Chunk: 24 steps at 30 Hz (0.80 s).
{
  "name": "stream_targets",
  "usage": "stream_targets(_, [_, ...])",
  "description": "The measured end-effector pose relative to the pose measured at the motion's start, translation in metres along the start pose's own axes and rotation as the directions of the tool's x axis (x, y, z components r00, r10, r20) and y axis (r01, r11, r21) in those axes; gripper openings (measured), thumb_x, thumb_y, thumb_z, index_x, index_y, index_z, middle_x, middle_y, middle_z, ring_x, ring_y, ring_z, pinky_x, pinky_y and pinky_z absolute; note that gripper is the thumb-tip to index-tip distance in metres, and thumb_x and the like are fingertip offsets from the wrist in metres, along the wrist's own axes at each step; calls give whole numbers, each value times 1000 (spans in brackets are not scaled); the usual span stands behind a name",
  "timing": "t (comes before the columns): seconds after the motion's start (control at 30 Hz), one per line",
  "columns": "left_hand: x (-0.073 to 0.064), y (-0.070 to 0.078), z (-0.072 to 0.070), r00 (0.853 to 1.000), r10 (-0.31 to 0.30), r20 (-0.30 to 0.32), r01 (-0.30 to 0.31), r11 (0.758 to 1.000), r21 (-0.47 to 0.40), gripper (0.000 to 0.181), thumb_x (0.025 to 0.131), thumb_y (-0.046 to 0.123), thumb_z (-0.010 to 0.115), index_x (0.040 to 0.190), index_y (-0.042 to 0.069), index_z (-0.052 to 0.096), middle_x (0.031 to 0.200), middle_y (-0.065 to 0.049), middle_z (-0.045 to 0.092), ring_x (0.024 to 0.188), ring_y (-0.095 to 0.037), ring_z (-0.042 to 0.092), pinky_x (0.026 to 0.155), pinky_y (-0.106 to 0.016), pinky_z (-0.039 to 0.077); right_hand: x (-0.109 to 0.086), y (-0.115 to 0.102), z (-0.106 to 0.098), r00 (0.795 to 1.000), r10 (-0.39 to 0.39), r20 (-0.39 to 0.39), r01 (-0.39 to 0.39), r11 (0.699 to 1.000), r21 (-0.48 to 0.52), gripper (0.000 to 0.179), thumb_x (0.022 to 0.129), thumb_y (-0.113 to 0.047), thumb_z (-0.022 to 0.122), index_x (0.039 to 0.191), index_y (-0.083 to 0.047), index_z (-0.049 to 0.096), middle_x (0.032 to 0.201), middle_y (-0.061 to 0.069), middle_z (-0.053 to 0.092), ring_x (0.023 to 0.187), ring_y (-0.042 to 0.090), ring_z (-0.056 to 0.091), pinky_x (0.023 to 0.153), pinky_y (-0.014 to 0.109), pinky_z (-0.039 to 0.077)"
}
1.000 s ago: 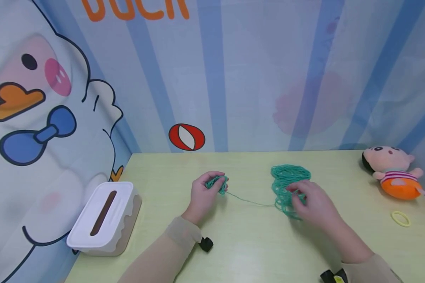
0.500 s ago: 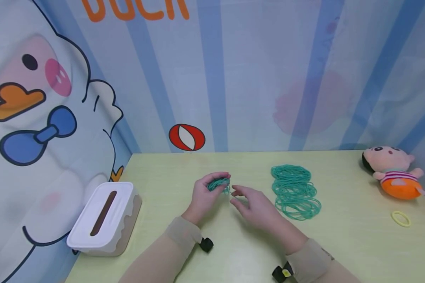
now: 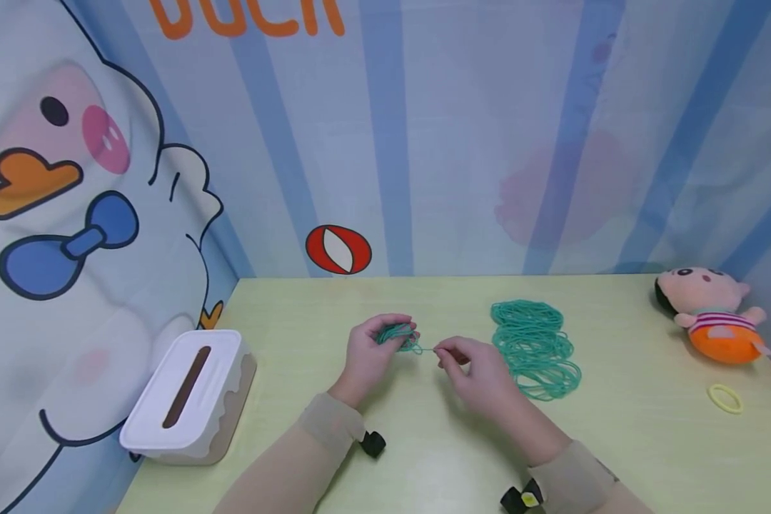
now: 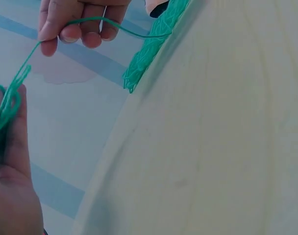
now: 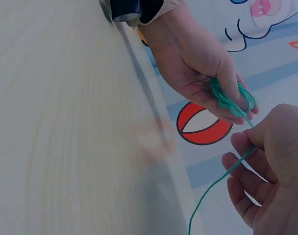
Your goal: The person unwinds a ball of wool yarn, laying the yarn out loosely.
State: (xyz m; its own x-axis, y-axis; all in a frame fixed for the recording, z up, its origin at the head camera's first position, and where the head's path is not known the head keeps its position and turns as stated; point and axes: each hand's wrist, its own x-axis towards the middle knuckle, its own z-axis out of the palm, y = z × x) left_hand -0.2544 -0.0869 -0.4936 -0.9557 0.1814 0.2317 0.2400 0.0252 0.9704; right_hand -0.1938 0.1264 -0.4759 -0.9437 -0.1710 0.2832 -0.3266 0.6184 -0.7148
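My left hand (image 3: 368, 360) holds a small looped bundle of green yarn (image 3: 395, 333) between thumb and curled fingers, above the table. To its right, my right hand (image 3: 478, 371) pinches the single yarn strand (image 4: 95, 18) between thumb and forefinger. From the bundle the strand runs fairly straight to that pinch, as the right wrist view shows, then trails down in a slack curve. A larger pile of green yarn (image 3: 533, 350) lies in loose loops on the table, just beyond my right hand. In the left wrist view the strand reaches this pile.
A white lidded tissue box (image 3: 186, 400) stands at the table's left edge. At the far right lie a plush doll (image 3: 713, 314) in orange and a yellow ring (image 3: 724, 398). A printed duck curtain (image 3: 450, 143) hangs behind the pale table (image 3: 411, 457).
My right hand has left the yarn pile, moved left to the bundle, then drawn slightly back right with the strand. My left hand stays nearly in place, still holding the bundle.
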Motion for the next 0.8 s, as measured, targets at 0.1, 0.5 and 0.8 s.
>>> stream_targets(0.1, [-1, 0, 1, 1000, 3, 1, -3, 998, -58, 24, 103, -8, 68, 125, -1, 76, 126, -34, 74, 88, -15, 81, 78, -27, 68, -2, 5, -7, 1000, 18, -18, -17, 1000, 17, 18, 110, -19, 69, 119, -8, 80, 97, 3, 83, 93, 19, 77, 76, 29, 59])
stream_targets(0.5, [0, -2, -4, 996, 32, 83, -21, 991, -135, 12, 98, -9, 74, 100, -2, 65, 129, -17, 72, 105, -12, 74, 93, -21, 64, -3, 24, -24, 991, 14, -131, -8, 999, 47, 16, 110, -16, 68, 117, -8, 80, 96, 7, 83, 88, 19, 75, 59, 24, 54])
stream_targets(0.8, [2, -2, -5, 995, -2, 100, 7, 999, -50, 30, 97, 0, 81, 126, 6, 75, 122, -15, 80, 107, -11, 77, 94, -20, 63, -6, 30, -34, 964, -73, -255, 86, 995, 41, 12, 107, -8, 71, 111, -4, 81, 88, 2, 81, 82, 12, 74, 63, 25, 57])
